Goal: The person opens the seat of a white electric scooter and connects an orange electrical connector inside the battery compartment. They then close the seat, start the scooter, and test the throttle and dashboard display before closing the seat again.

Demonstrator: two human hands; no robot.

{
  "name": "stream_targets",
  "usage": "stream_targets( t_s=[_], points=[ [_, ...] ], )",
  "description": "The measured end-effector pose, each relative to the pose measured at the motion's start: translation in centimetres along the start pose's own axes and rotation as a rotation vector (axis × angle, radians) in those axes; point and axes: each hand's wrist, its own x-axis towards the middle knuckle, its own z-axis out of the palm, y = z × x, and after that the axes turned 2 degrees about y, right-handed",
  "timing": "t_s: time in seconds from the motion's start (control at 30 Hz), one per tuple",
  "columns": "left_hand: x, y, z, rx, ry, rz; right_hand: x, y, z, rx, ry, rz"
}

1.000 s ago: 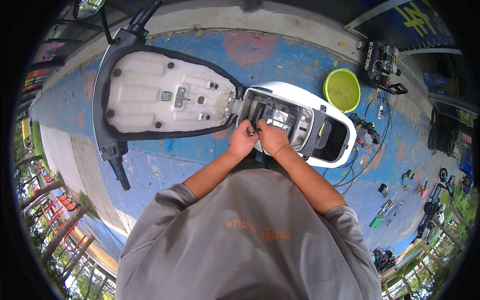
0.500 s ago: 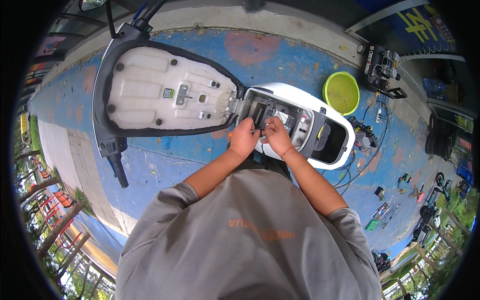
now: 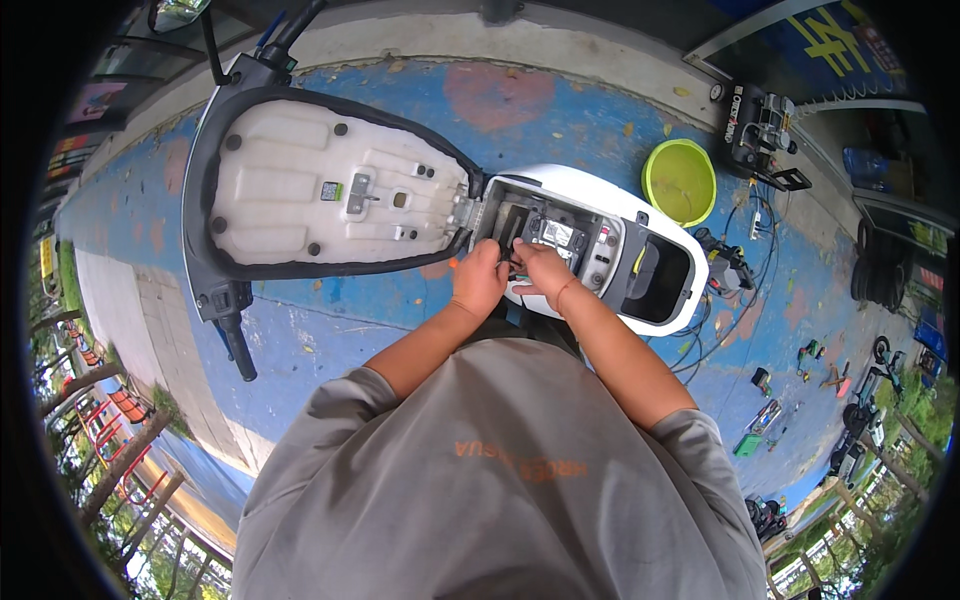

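A white scooter [image 3: 570, 180] stands across in front of me, its seat [image 3: 290, 185] tipped up to the left with the pale underside showing. Both hands are together at the near edge of the open under-seat compartment [image 3: 588, 222]. My left hand [image 3: 481, 280] is closed, thumb and fingers pinched. Against it, on the right, my right hand [image 3: 543, 272] is closed too, its fingers curled toward the left fingertips. Something small and dark sits between the fingertips; its kind is too small to tell. Behind the hands, a box with a pale label [image 3: 556, 234] lies inside the compartment.
Beyond the scooter's tail stand a yellow-green basin [image 3: 680, 183] and a black air compressor [image 3: 757, 135]. Cables [image 3: 755, 300] run over the blue painted ground by the tail. Several tools and a green box [image 3: 747, 445] lie at the right. A handlebar grip [image 3: 238, 350] juts out at left.
My right hand has turned over and stretched its fingers leftward, nearer the left hand. The left hand has shifted slightly to the left and down.
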Motion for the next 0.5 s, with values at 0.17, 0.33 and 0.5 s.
stream_targets(
  t_s=[0.17,0.33,0.5],
  points=[
    [-0.3,-0.2,-0.3,-0.138,-0.012,0.114,1.3,0.0,-0.6,-0.152,0.011,0.022],
    [-0.4,-0.1,-0.7,-0.204,-0.004,0.166,1.7,-0.1,-1.3,-0.218,-0.033,0.052],
    [-0.7,0.1,-1.1,-0.243,-0.011,0.180,1.9,0.8,-1.4,-0.076,-0.051,0.035]
  ],
)
